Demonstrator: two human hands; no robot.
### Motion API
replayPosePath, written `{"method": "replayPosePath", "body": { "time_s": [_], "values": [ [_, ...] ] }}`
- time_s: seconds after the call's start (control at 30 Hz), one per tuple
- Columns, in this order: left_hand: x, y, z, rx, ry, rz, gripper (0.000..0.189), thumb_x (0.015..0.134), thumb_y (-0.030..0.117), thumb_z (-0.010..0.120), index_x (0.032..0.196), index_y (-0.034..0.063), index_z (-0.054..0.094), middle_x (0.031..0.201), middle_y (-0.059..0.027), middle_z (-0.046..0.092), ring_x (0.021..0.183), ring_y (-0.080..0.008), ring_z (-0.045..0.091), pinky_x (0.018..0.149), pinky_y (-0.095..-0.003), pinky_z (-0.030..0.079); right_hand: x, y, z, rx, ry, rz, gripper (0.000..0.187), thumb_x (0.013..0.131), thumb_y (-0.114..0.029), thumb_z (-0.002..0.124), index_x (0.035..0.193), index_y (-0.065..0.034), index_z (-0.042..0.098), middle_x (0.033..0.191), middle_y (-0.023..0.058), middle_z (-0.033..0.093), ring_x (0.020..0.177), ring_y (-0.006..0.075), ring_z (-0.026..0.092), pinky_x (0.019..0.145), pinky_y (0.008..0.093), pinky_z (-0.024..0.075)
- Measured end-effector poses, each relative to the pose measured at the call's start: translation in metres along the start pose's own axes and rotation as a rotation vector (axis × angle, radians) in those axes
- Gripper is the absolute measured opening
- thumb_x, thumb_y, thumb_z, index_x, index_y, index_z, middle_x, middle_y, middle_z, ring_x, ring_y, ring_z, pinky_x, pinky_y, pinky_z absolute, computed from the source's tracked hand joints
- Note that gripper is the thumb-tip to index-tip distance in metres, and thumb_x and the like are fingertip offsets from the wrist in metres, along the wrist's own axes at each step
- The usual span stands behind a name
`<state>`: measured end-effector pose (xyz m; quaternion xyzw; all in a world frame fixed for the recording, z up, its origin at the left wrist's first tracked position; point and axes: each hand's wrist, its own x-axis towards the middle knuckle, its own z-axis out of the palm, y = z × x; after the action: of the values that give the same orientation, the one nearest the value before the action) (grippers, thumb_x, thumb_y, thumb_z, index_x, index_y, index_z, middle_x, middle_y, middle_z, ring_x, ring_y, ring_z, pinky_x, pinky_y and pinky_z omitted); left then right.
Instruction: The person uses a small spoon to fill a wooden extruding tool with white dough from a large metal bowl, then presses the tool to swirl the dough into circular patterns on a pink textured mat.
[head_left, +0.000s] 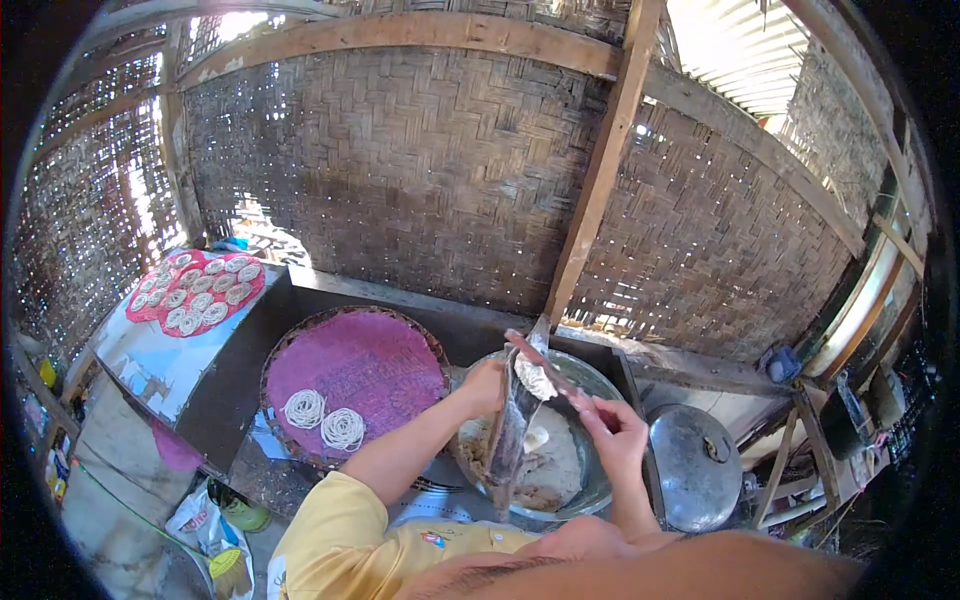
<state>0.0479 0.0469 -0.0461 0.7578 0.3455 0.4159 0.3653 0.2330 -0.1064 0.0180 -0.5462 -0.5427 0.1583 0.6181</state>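
Note:
A large metal basin (611, 382) with pale, moist dough (559, 465) in it stands before me. Above it, a dark, long plank-like tool (504, 450) reaches across from front to back. My left hand (486, 386) grips this tool at its left side, with the fingertips hidden behind it. In my right hand (619, 431) is a reddish-brown wooden stick (551, 369), slanting up to the left over the tool. A lump of white dough (534, 377) sits between the stick and the tool. To the left, two coils of white noodle strands (322, 420) rest on a round woven tray (266, 382) lined with purple cloth (352, 367).
On a raised board (150, 375) at far left lie several noodle coils (214, 313) on red sheets. A domed metal lid (694, 465) is right of the basin. Behind rises a woven bamboo wall (435, 172) with a wooden post (600, 172). A broom (229, 570) lies low left.

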Motion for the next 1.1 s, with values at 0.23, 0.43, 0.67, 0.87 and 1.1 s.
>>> {"method": "replayPosePath", "body": {
  "time_s": [0.23, 0.43, 0.67, 0.87, 1.1],
  "values": [
    [0.002, 0.046, -0.009, 0.173, -0.014, -0.032, 0.026, 0.070, 0.022, 0.057, 0.086, 0.0017, 0.061, 0.084, -0.0223, 0.060, 0.083, -0.0385, 0.057, 0.071, -0.0411, 0.046, -0.006, 0.001, -0.005, -0.532, 0.167, -0.501, 0.021, 0.065, -0.008, 0.072, 0.083, -0.0037, 0.063, 0.063, 0.0097, 0.059, 0.052, 0.0240, 0.057, 0.049, 0.0309, 0.0445],
    [0.015, -0.035, 0.000, 0.214, 0.012, -0.196, 0.024, 0.066, 0.020, 0.060, 0.081, 0.0021, 0.062, 0.081, -0.0218, 0.061, 0.079, -0.0390, 0.058, 0.068, -0.0433, 0.046, -0.023, -0.001, -0.003, -0.337, 0.018, -0.298, 0.020, 0.067, -0.009, 0.072, 0.083, -0.0031, 0.064, 0.065, 0.0093, 0.061, 0.055, 0.0159, 0.058, 0.050, 0.0248, 0.0437],
    [0.004, 0.002, 0.004, 0.393, -0.097, 0.086, 0.035, 0.068, 0.024, 0.061, 0.096, 0.0029, 0.058, 0.091, -0.0227, 0.060, 0.086, -0.0380, 0.057, 0.074, -0.0419, 0.046, -0.002, 0.008, 0.000, -0.397, 0.059, -0.050, 0.027, 0.072, -0.026, 0.070, 0.087, -0.0040, 0.065, 0.067, 0.0083, 0.063, 0.056, 0.0133, 0.058, 0.054, 0.0263, 0.0454],
    [0.005, 0.006, 0.010, 0.292, -0.145, -0.133, 0.034, 0.072, 0.023, 0.058, 0.099, 0.0027, 0.059, 0.093, -0.0209, 0.061, 0.087, -0.0346, 0.059, 0.073, -0.0390, 0.046, -0.027, 0.015, -0.005, -0.451, 0.026, -0.168, 0.022, 0.069, -0.013, 0.072, 0.086, -0.0006, 0.064, 0.068, 0.0069, 0.063, 0.059, 0.0093, 0.057, 0.056, 0.0224, 0.0457],
    [-0.019, -0.033, -0.037, -0.827, 0.007, -0.292, 0.022, 0.083, 0.021, 0.053, 0.096, 0.0052, 0.061, 0.088, -0.0080, 0.062, 0.076, -0.0188, 0.060, 0.068, -0.0321, 0.051, -0.032, 0.027, -0.046, -0.440, -0.085, 0.114, 0.027, 0.072, -0.025, 0.068, 0.084, -0.0014, 0.064, 0.070, 0.0075, 0.064, 0.059, 0.0183, 0.059, 0.058, 0.0283, 0.0470]
  ]
}}
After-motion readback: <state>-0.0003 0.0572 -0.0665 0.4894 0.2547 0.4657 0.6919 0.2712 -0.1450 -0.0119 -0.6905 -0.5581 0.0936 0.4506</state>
